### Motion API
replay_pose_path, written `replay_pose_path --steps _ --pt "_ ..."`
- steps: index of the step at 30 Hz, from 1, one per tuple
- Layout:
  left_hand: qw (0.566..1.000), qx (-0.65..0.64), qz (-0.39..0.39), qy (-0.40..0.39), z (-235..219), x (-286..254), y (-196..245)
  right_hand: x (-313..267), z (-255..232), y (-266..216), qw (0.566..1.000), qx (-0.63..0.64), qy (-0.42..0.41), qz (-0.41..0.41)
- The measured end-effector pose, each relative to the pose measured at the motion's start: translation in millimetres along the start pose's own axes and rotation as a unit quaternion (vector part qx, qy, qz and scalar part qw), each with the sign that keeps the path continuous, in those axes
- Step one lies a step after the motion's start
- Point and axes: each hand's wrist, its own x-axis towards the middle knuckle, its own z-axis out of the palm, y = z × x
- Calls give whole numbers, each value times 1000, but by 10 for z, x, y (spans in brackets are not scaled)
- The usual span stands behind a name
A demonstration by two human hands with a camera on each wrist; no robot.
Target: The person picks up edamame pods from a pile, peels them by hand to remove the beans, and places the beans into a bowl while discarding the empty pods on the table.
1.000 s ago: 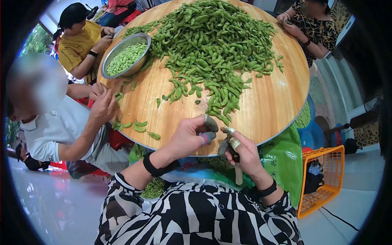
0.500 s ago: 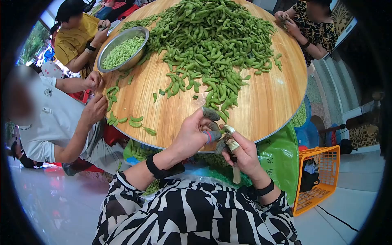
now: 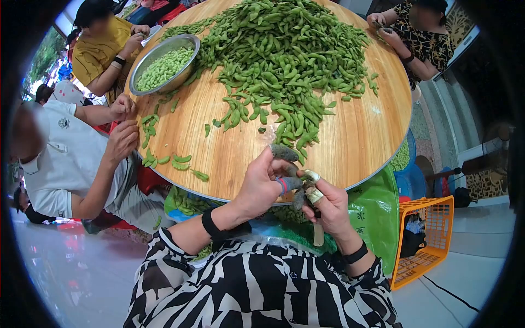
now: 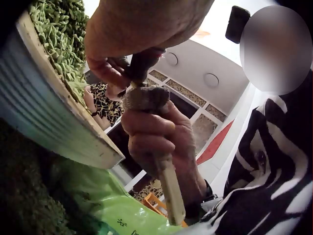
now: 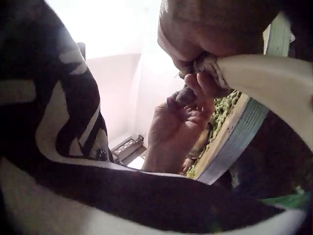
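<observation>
Green pods are lying heaped across the worktop, with a narrow strand trailing towards the person, and the danger seems to be sitting right where the two hands are meeting. The right hand is gripping a pale handle, its fingers curling round it, while the left hand is bringing covered fingertips against the right one's. Whether the left is pinching a pod cannot be told, since the fingers are hiding that spot.

If the handle is carrying a blade, a slip could be nicking a finger, most likely where the worn-looking grey cover is ending and skin is showing. A smooth pod could also be twisting loose under a slack pinch. Because the hands are working over the near edge, anything dropped could be missing the worktop and landing down by the green bag.

The pods themselves are looking plump and curved, bright green, some bulging over their beans. A few are straying apart from the heap. Beside it, the metal bowl is holding paler shelled beans.
</observation>
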Motion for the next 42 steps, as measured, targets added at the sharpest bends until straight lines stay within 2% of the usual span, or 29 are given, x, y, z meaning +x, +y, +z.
replay_pose_path --steps 4,6,7,9,10,11,12,13,14,15,16,18,20,23,25,26,28,29,31,32,34,35,37,38,39,40,41,42 --pt "993 -96 -54 -38 -30 34 50 -29 -65 6 998 66 -17 6" --pt "949 -244 -182 -78 -45 25 112 -52 -82 4 994 104 -35 17" --pt "950 -243 -182 -79 -63 52 73 -59 -80 -9 992 121 -38 22" --pt "922 -300 -197 -142 -113 100 -34 -57 -91 -4 989 138 -42 27" --pt "923 -300 -197 -142 -86 101 -52 -51 -116 15 979 192 -39 53" --pt "976 -166 -101 -101 -21 113 -57 -44 -139 21 966 245 -35 77" --pt "998 -27 -2 -57 19 111 -55 -50 -153 22 966 245 -35 76" --pt "998 -26 -1 -57 23 88 -24 -57 -163 24 960 263 -35 85" --pt "973 165 146 -73 21 57 16 -60 -168 28 954 282 -35 93" --pt "890 347 284 -85 16 32 32 -57 -162 30 954 283 -35 94" --pt "890 347 282 -86 9 24 25 -54 -154 27 947 303 -24 99" --pt "794 441 409 -91 -3 53 15 -45 -164 42 941 323 -12 101" --pt "790 428 431 -85 -5 67 3 -36 -192 112 933 343 -38 106" --pt "799 446 396 -79 -7 14 38 -46 -163 118 925 364 -35 98" --pt "878 368 297 -69 22 -17 95 -41 -129 74 934 345 -21 92" --pt "878 368 297 -70 24 -23 103 -42 -111 50 942 325 -6 85" --pt "934 298 190 -61 30 -26 111 -52 -88 20 950 305 -5 70" --pt "934 297 190 -61 16 -11 53 -57 -80 9 957 284 -3 57" --pt "987 106 114 -49 2 40 -59 -66 -87 -19 965 256 4 59" --pt "987 106 114 -48 3 40 -84 -70 -98 -29 971 229 11 62" --pt "999 1 21 -31 62 42 19 -75 -157 -47 976 209 -3 68" --pt "999 1 21 -30 57 41 46 -78 -180 -51 979 190 -17 73" --pt "991 -59 -97 -68 24 32 87 -81 -183 -58 983 169 -7 74" --pt "991 -59 -97 -68 29 22 89 -80 -182 -68 986 147 2 75" --pt "995 -2 -81 -63 40 6 87 -78 -162 -81 986 147 2 74" --pt "995 54 -65 -58 53 -9 78 -86 -130 -91 995 85 31 51" --pt "995 54 -65 -59 63 -15 59 -97 -115 -92 998 23 60 27" --pt "994 73 -52 -61 66 -21 29 -96 -126 -77 997 23 61 28"
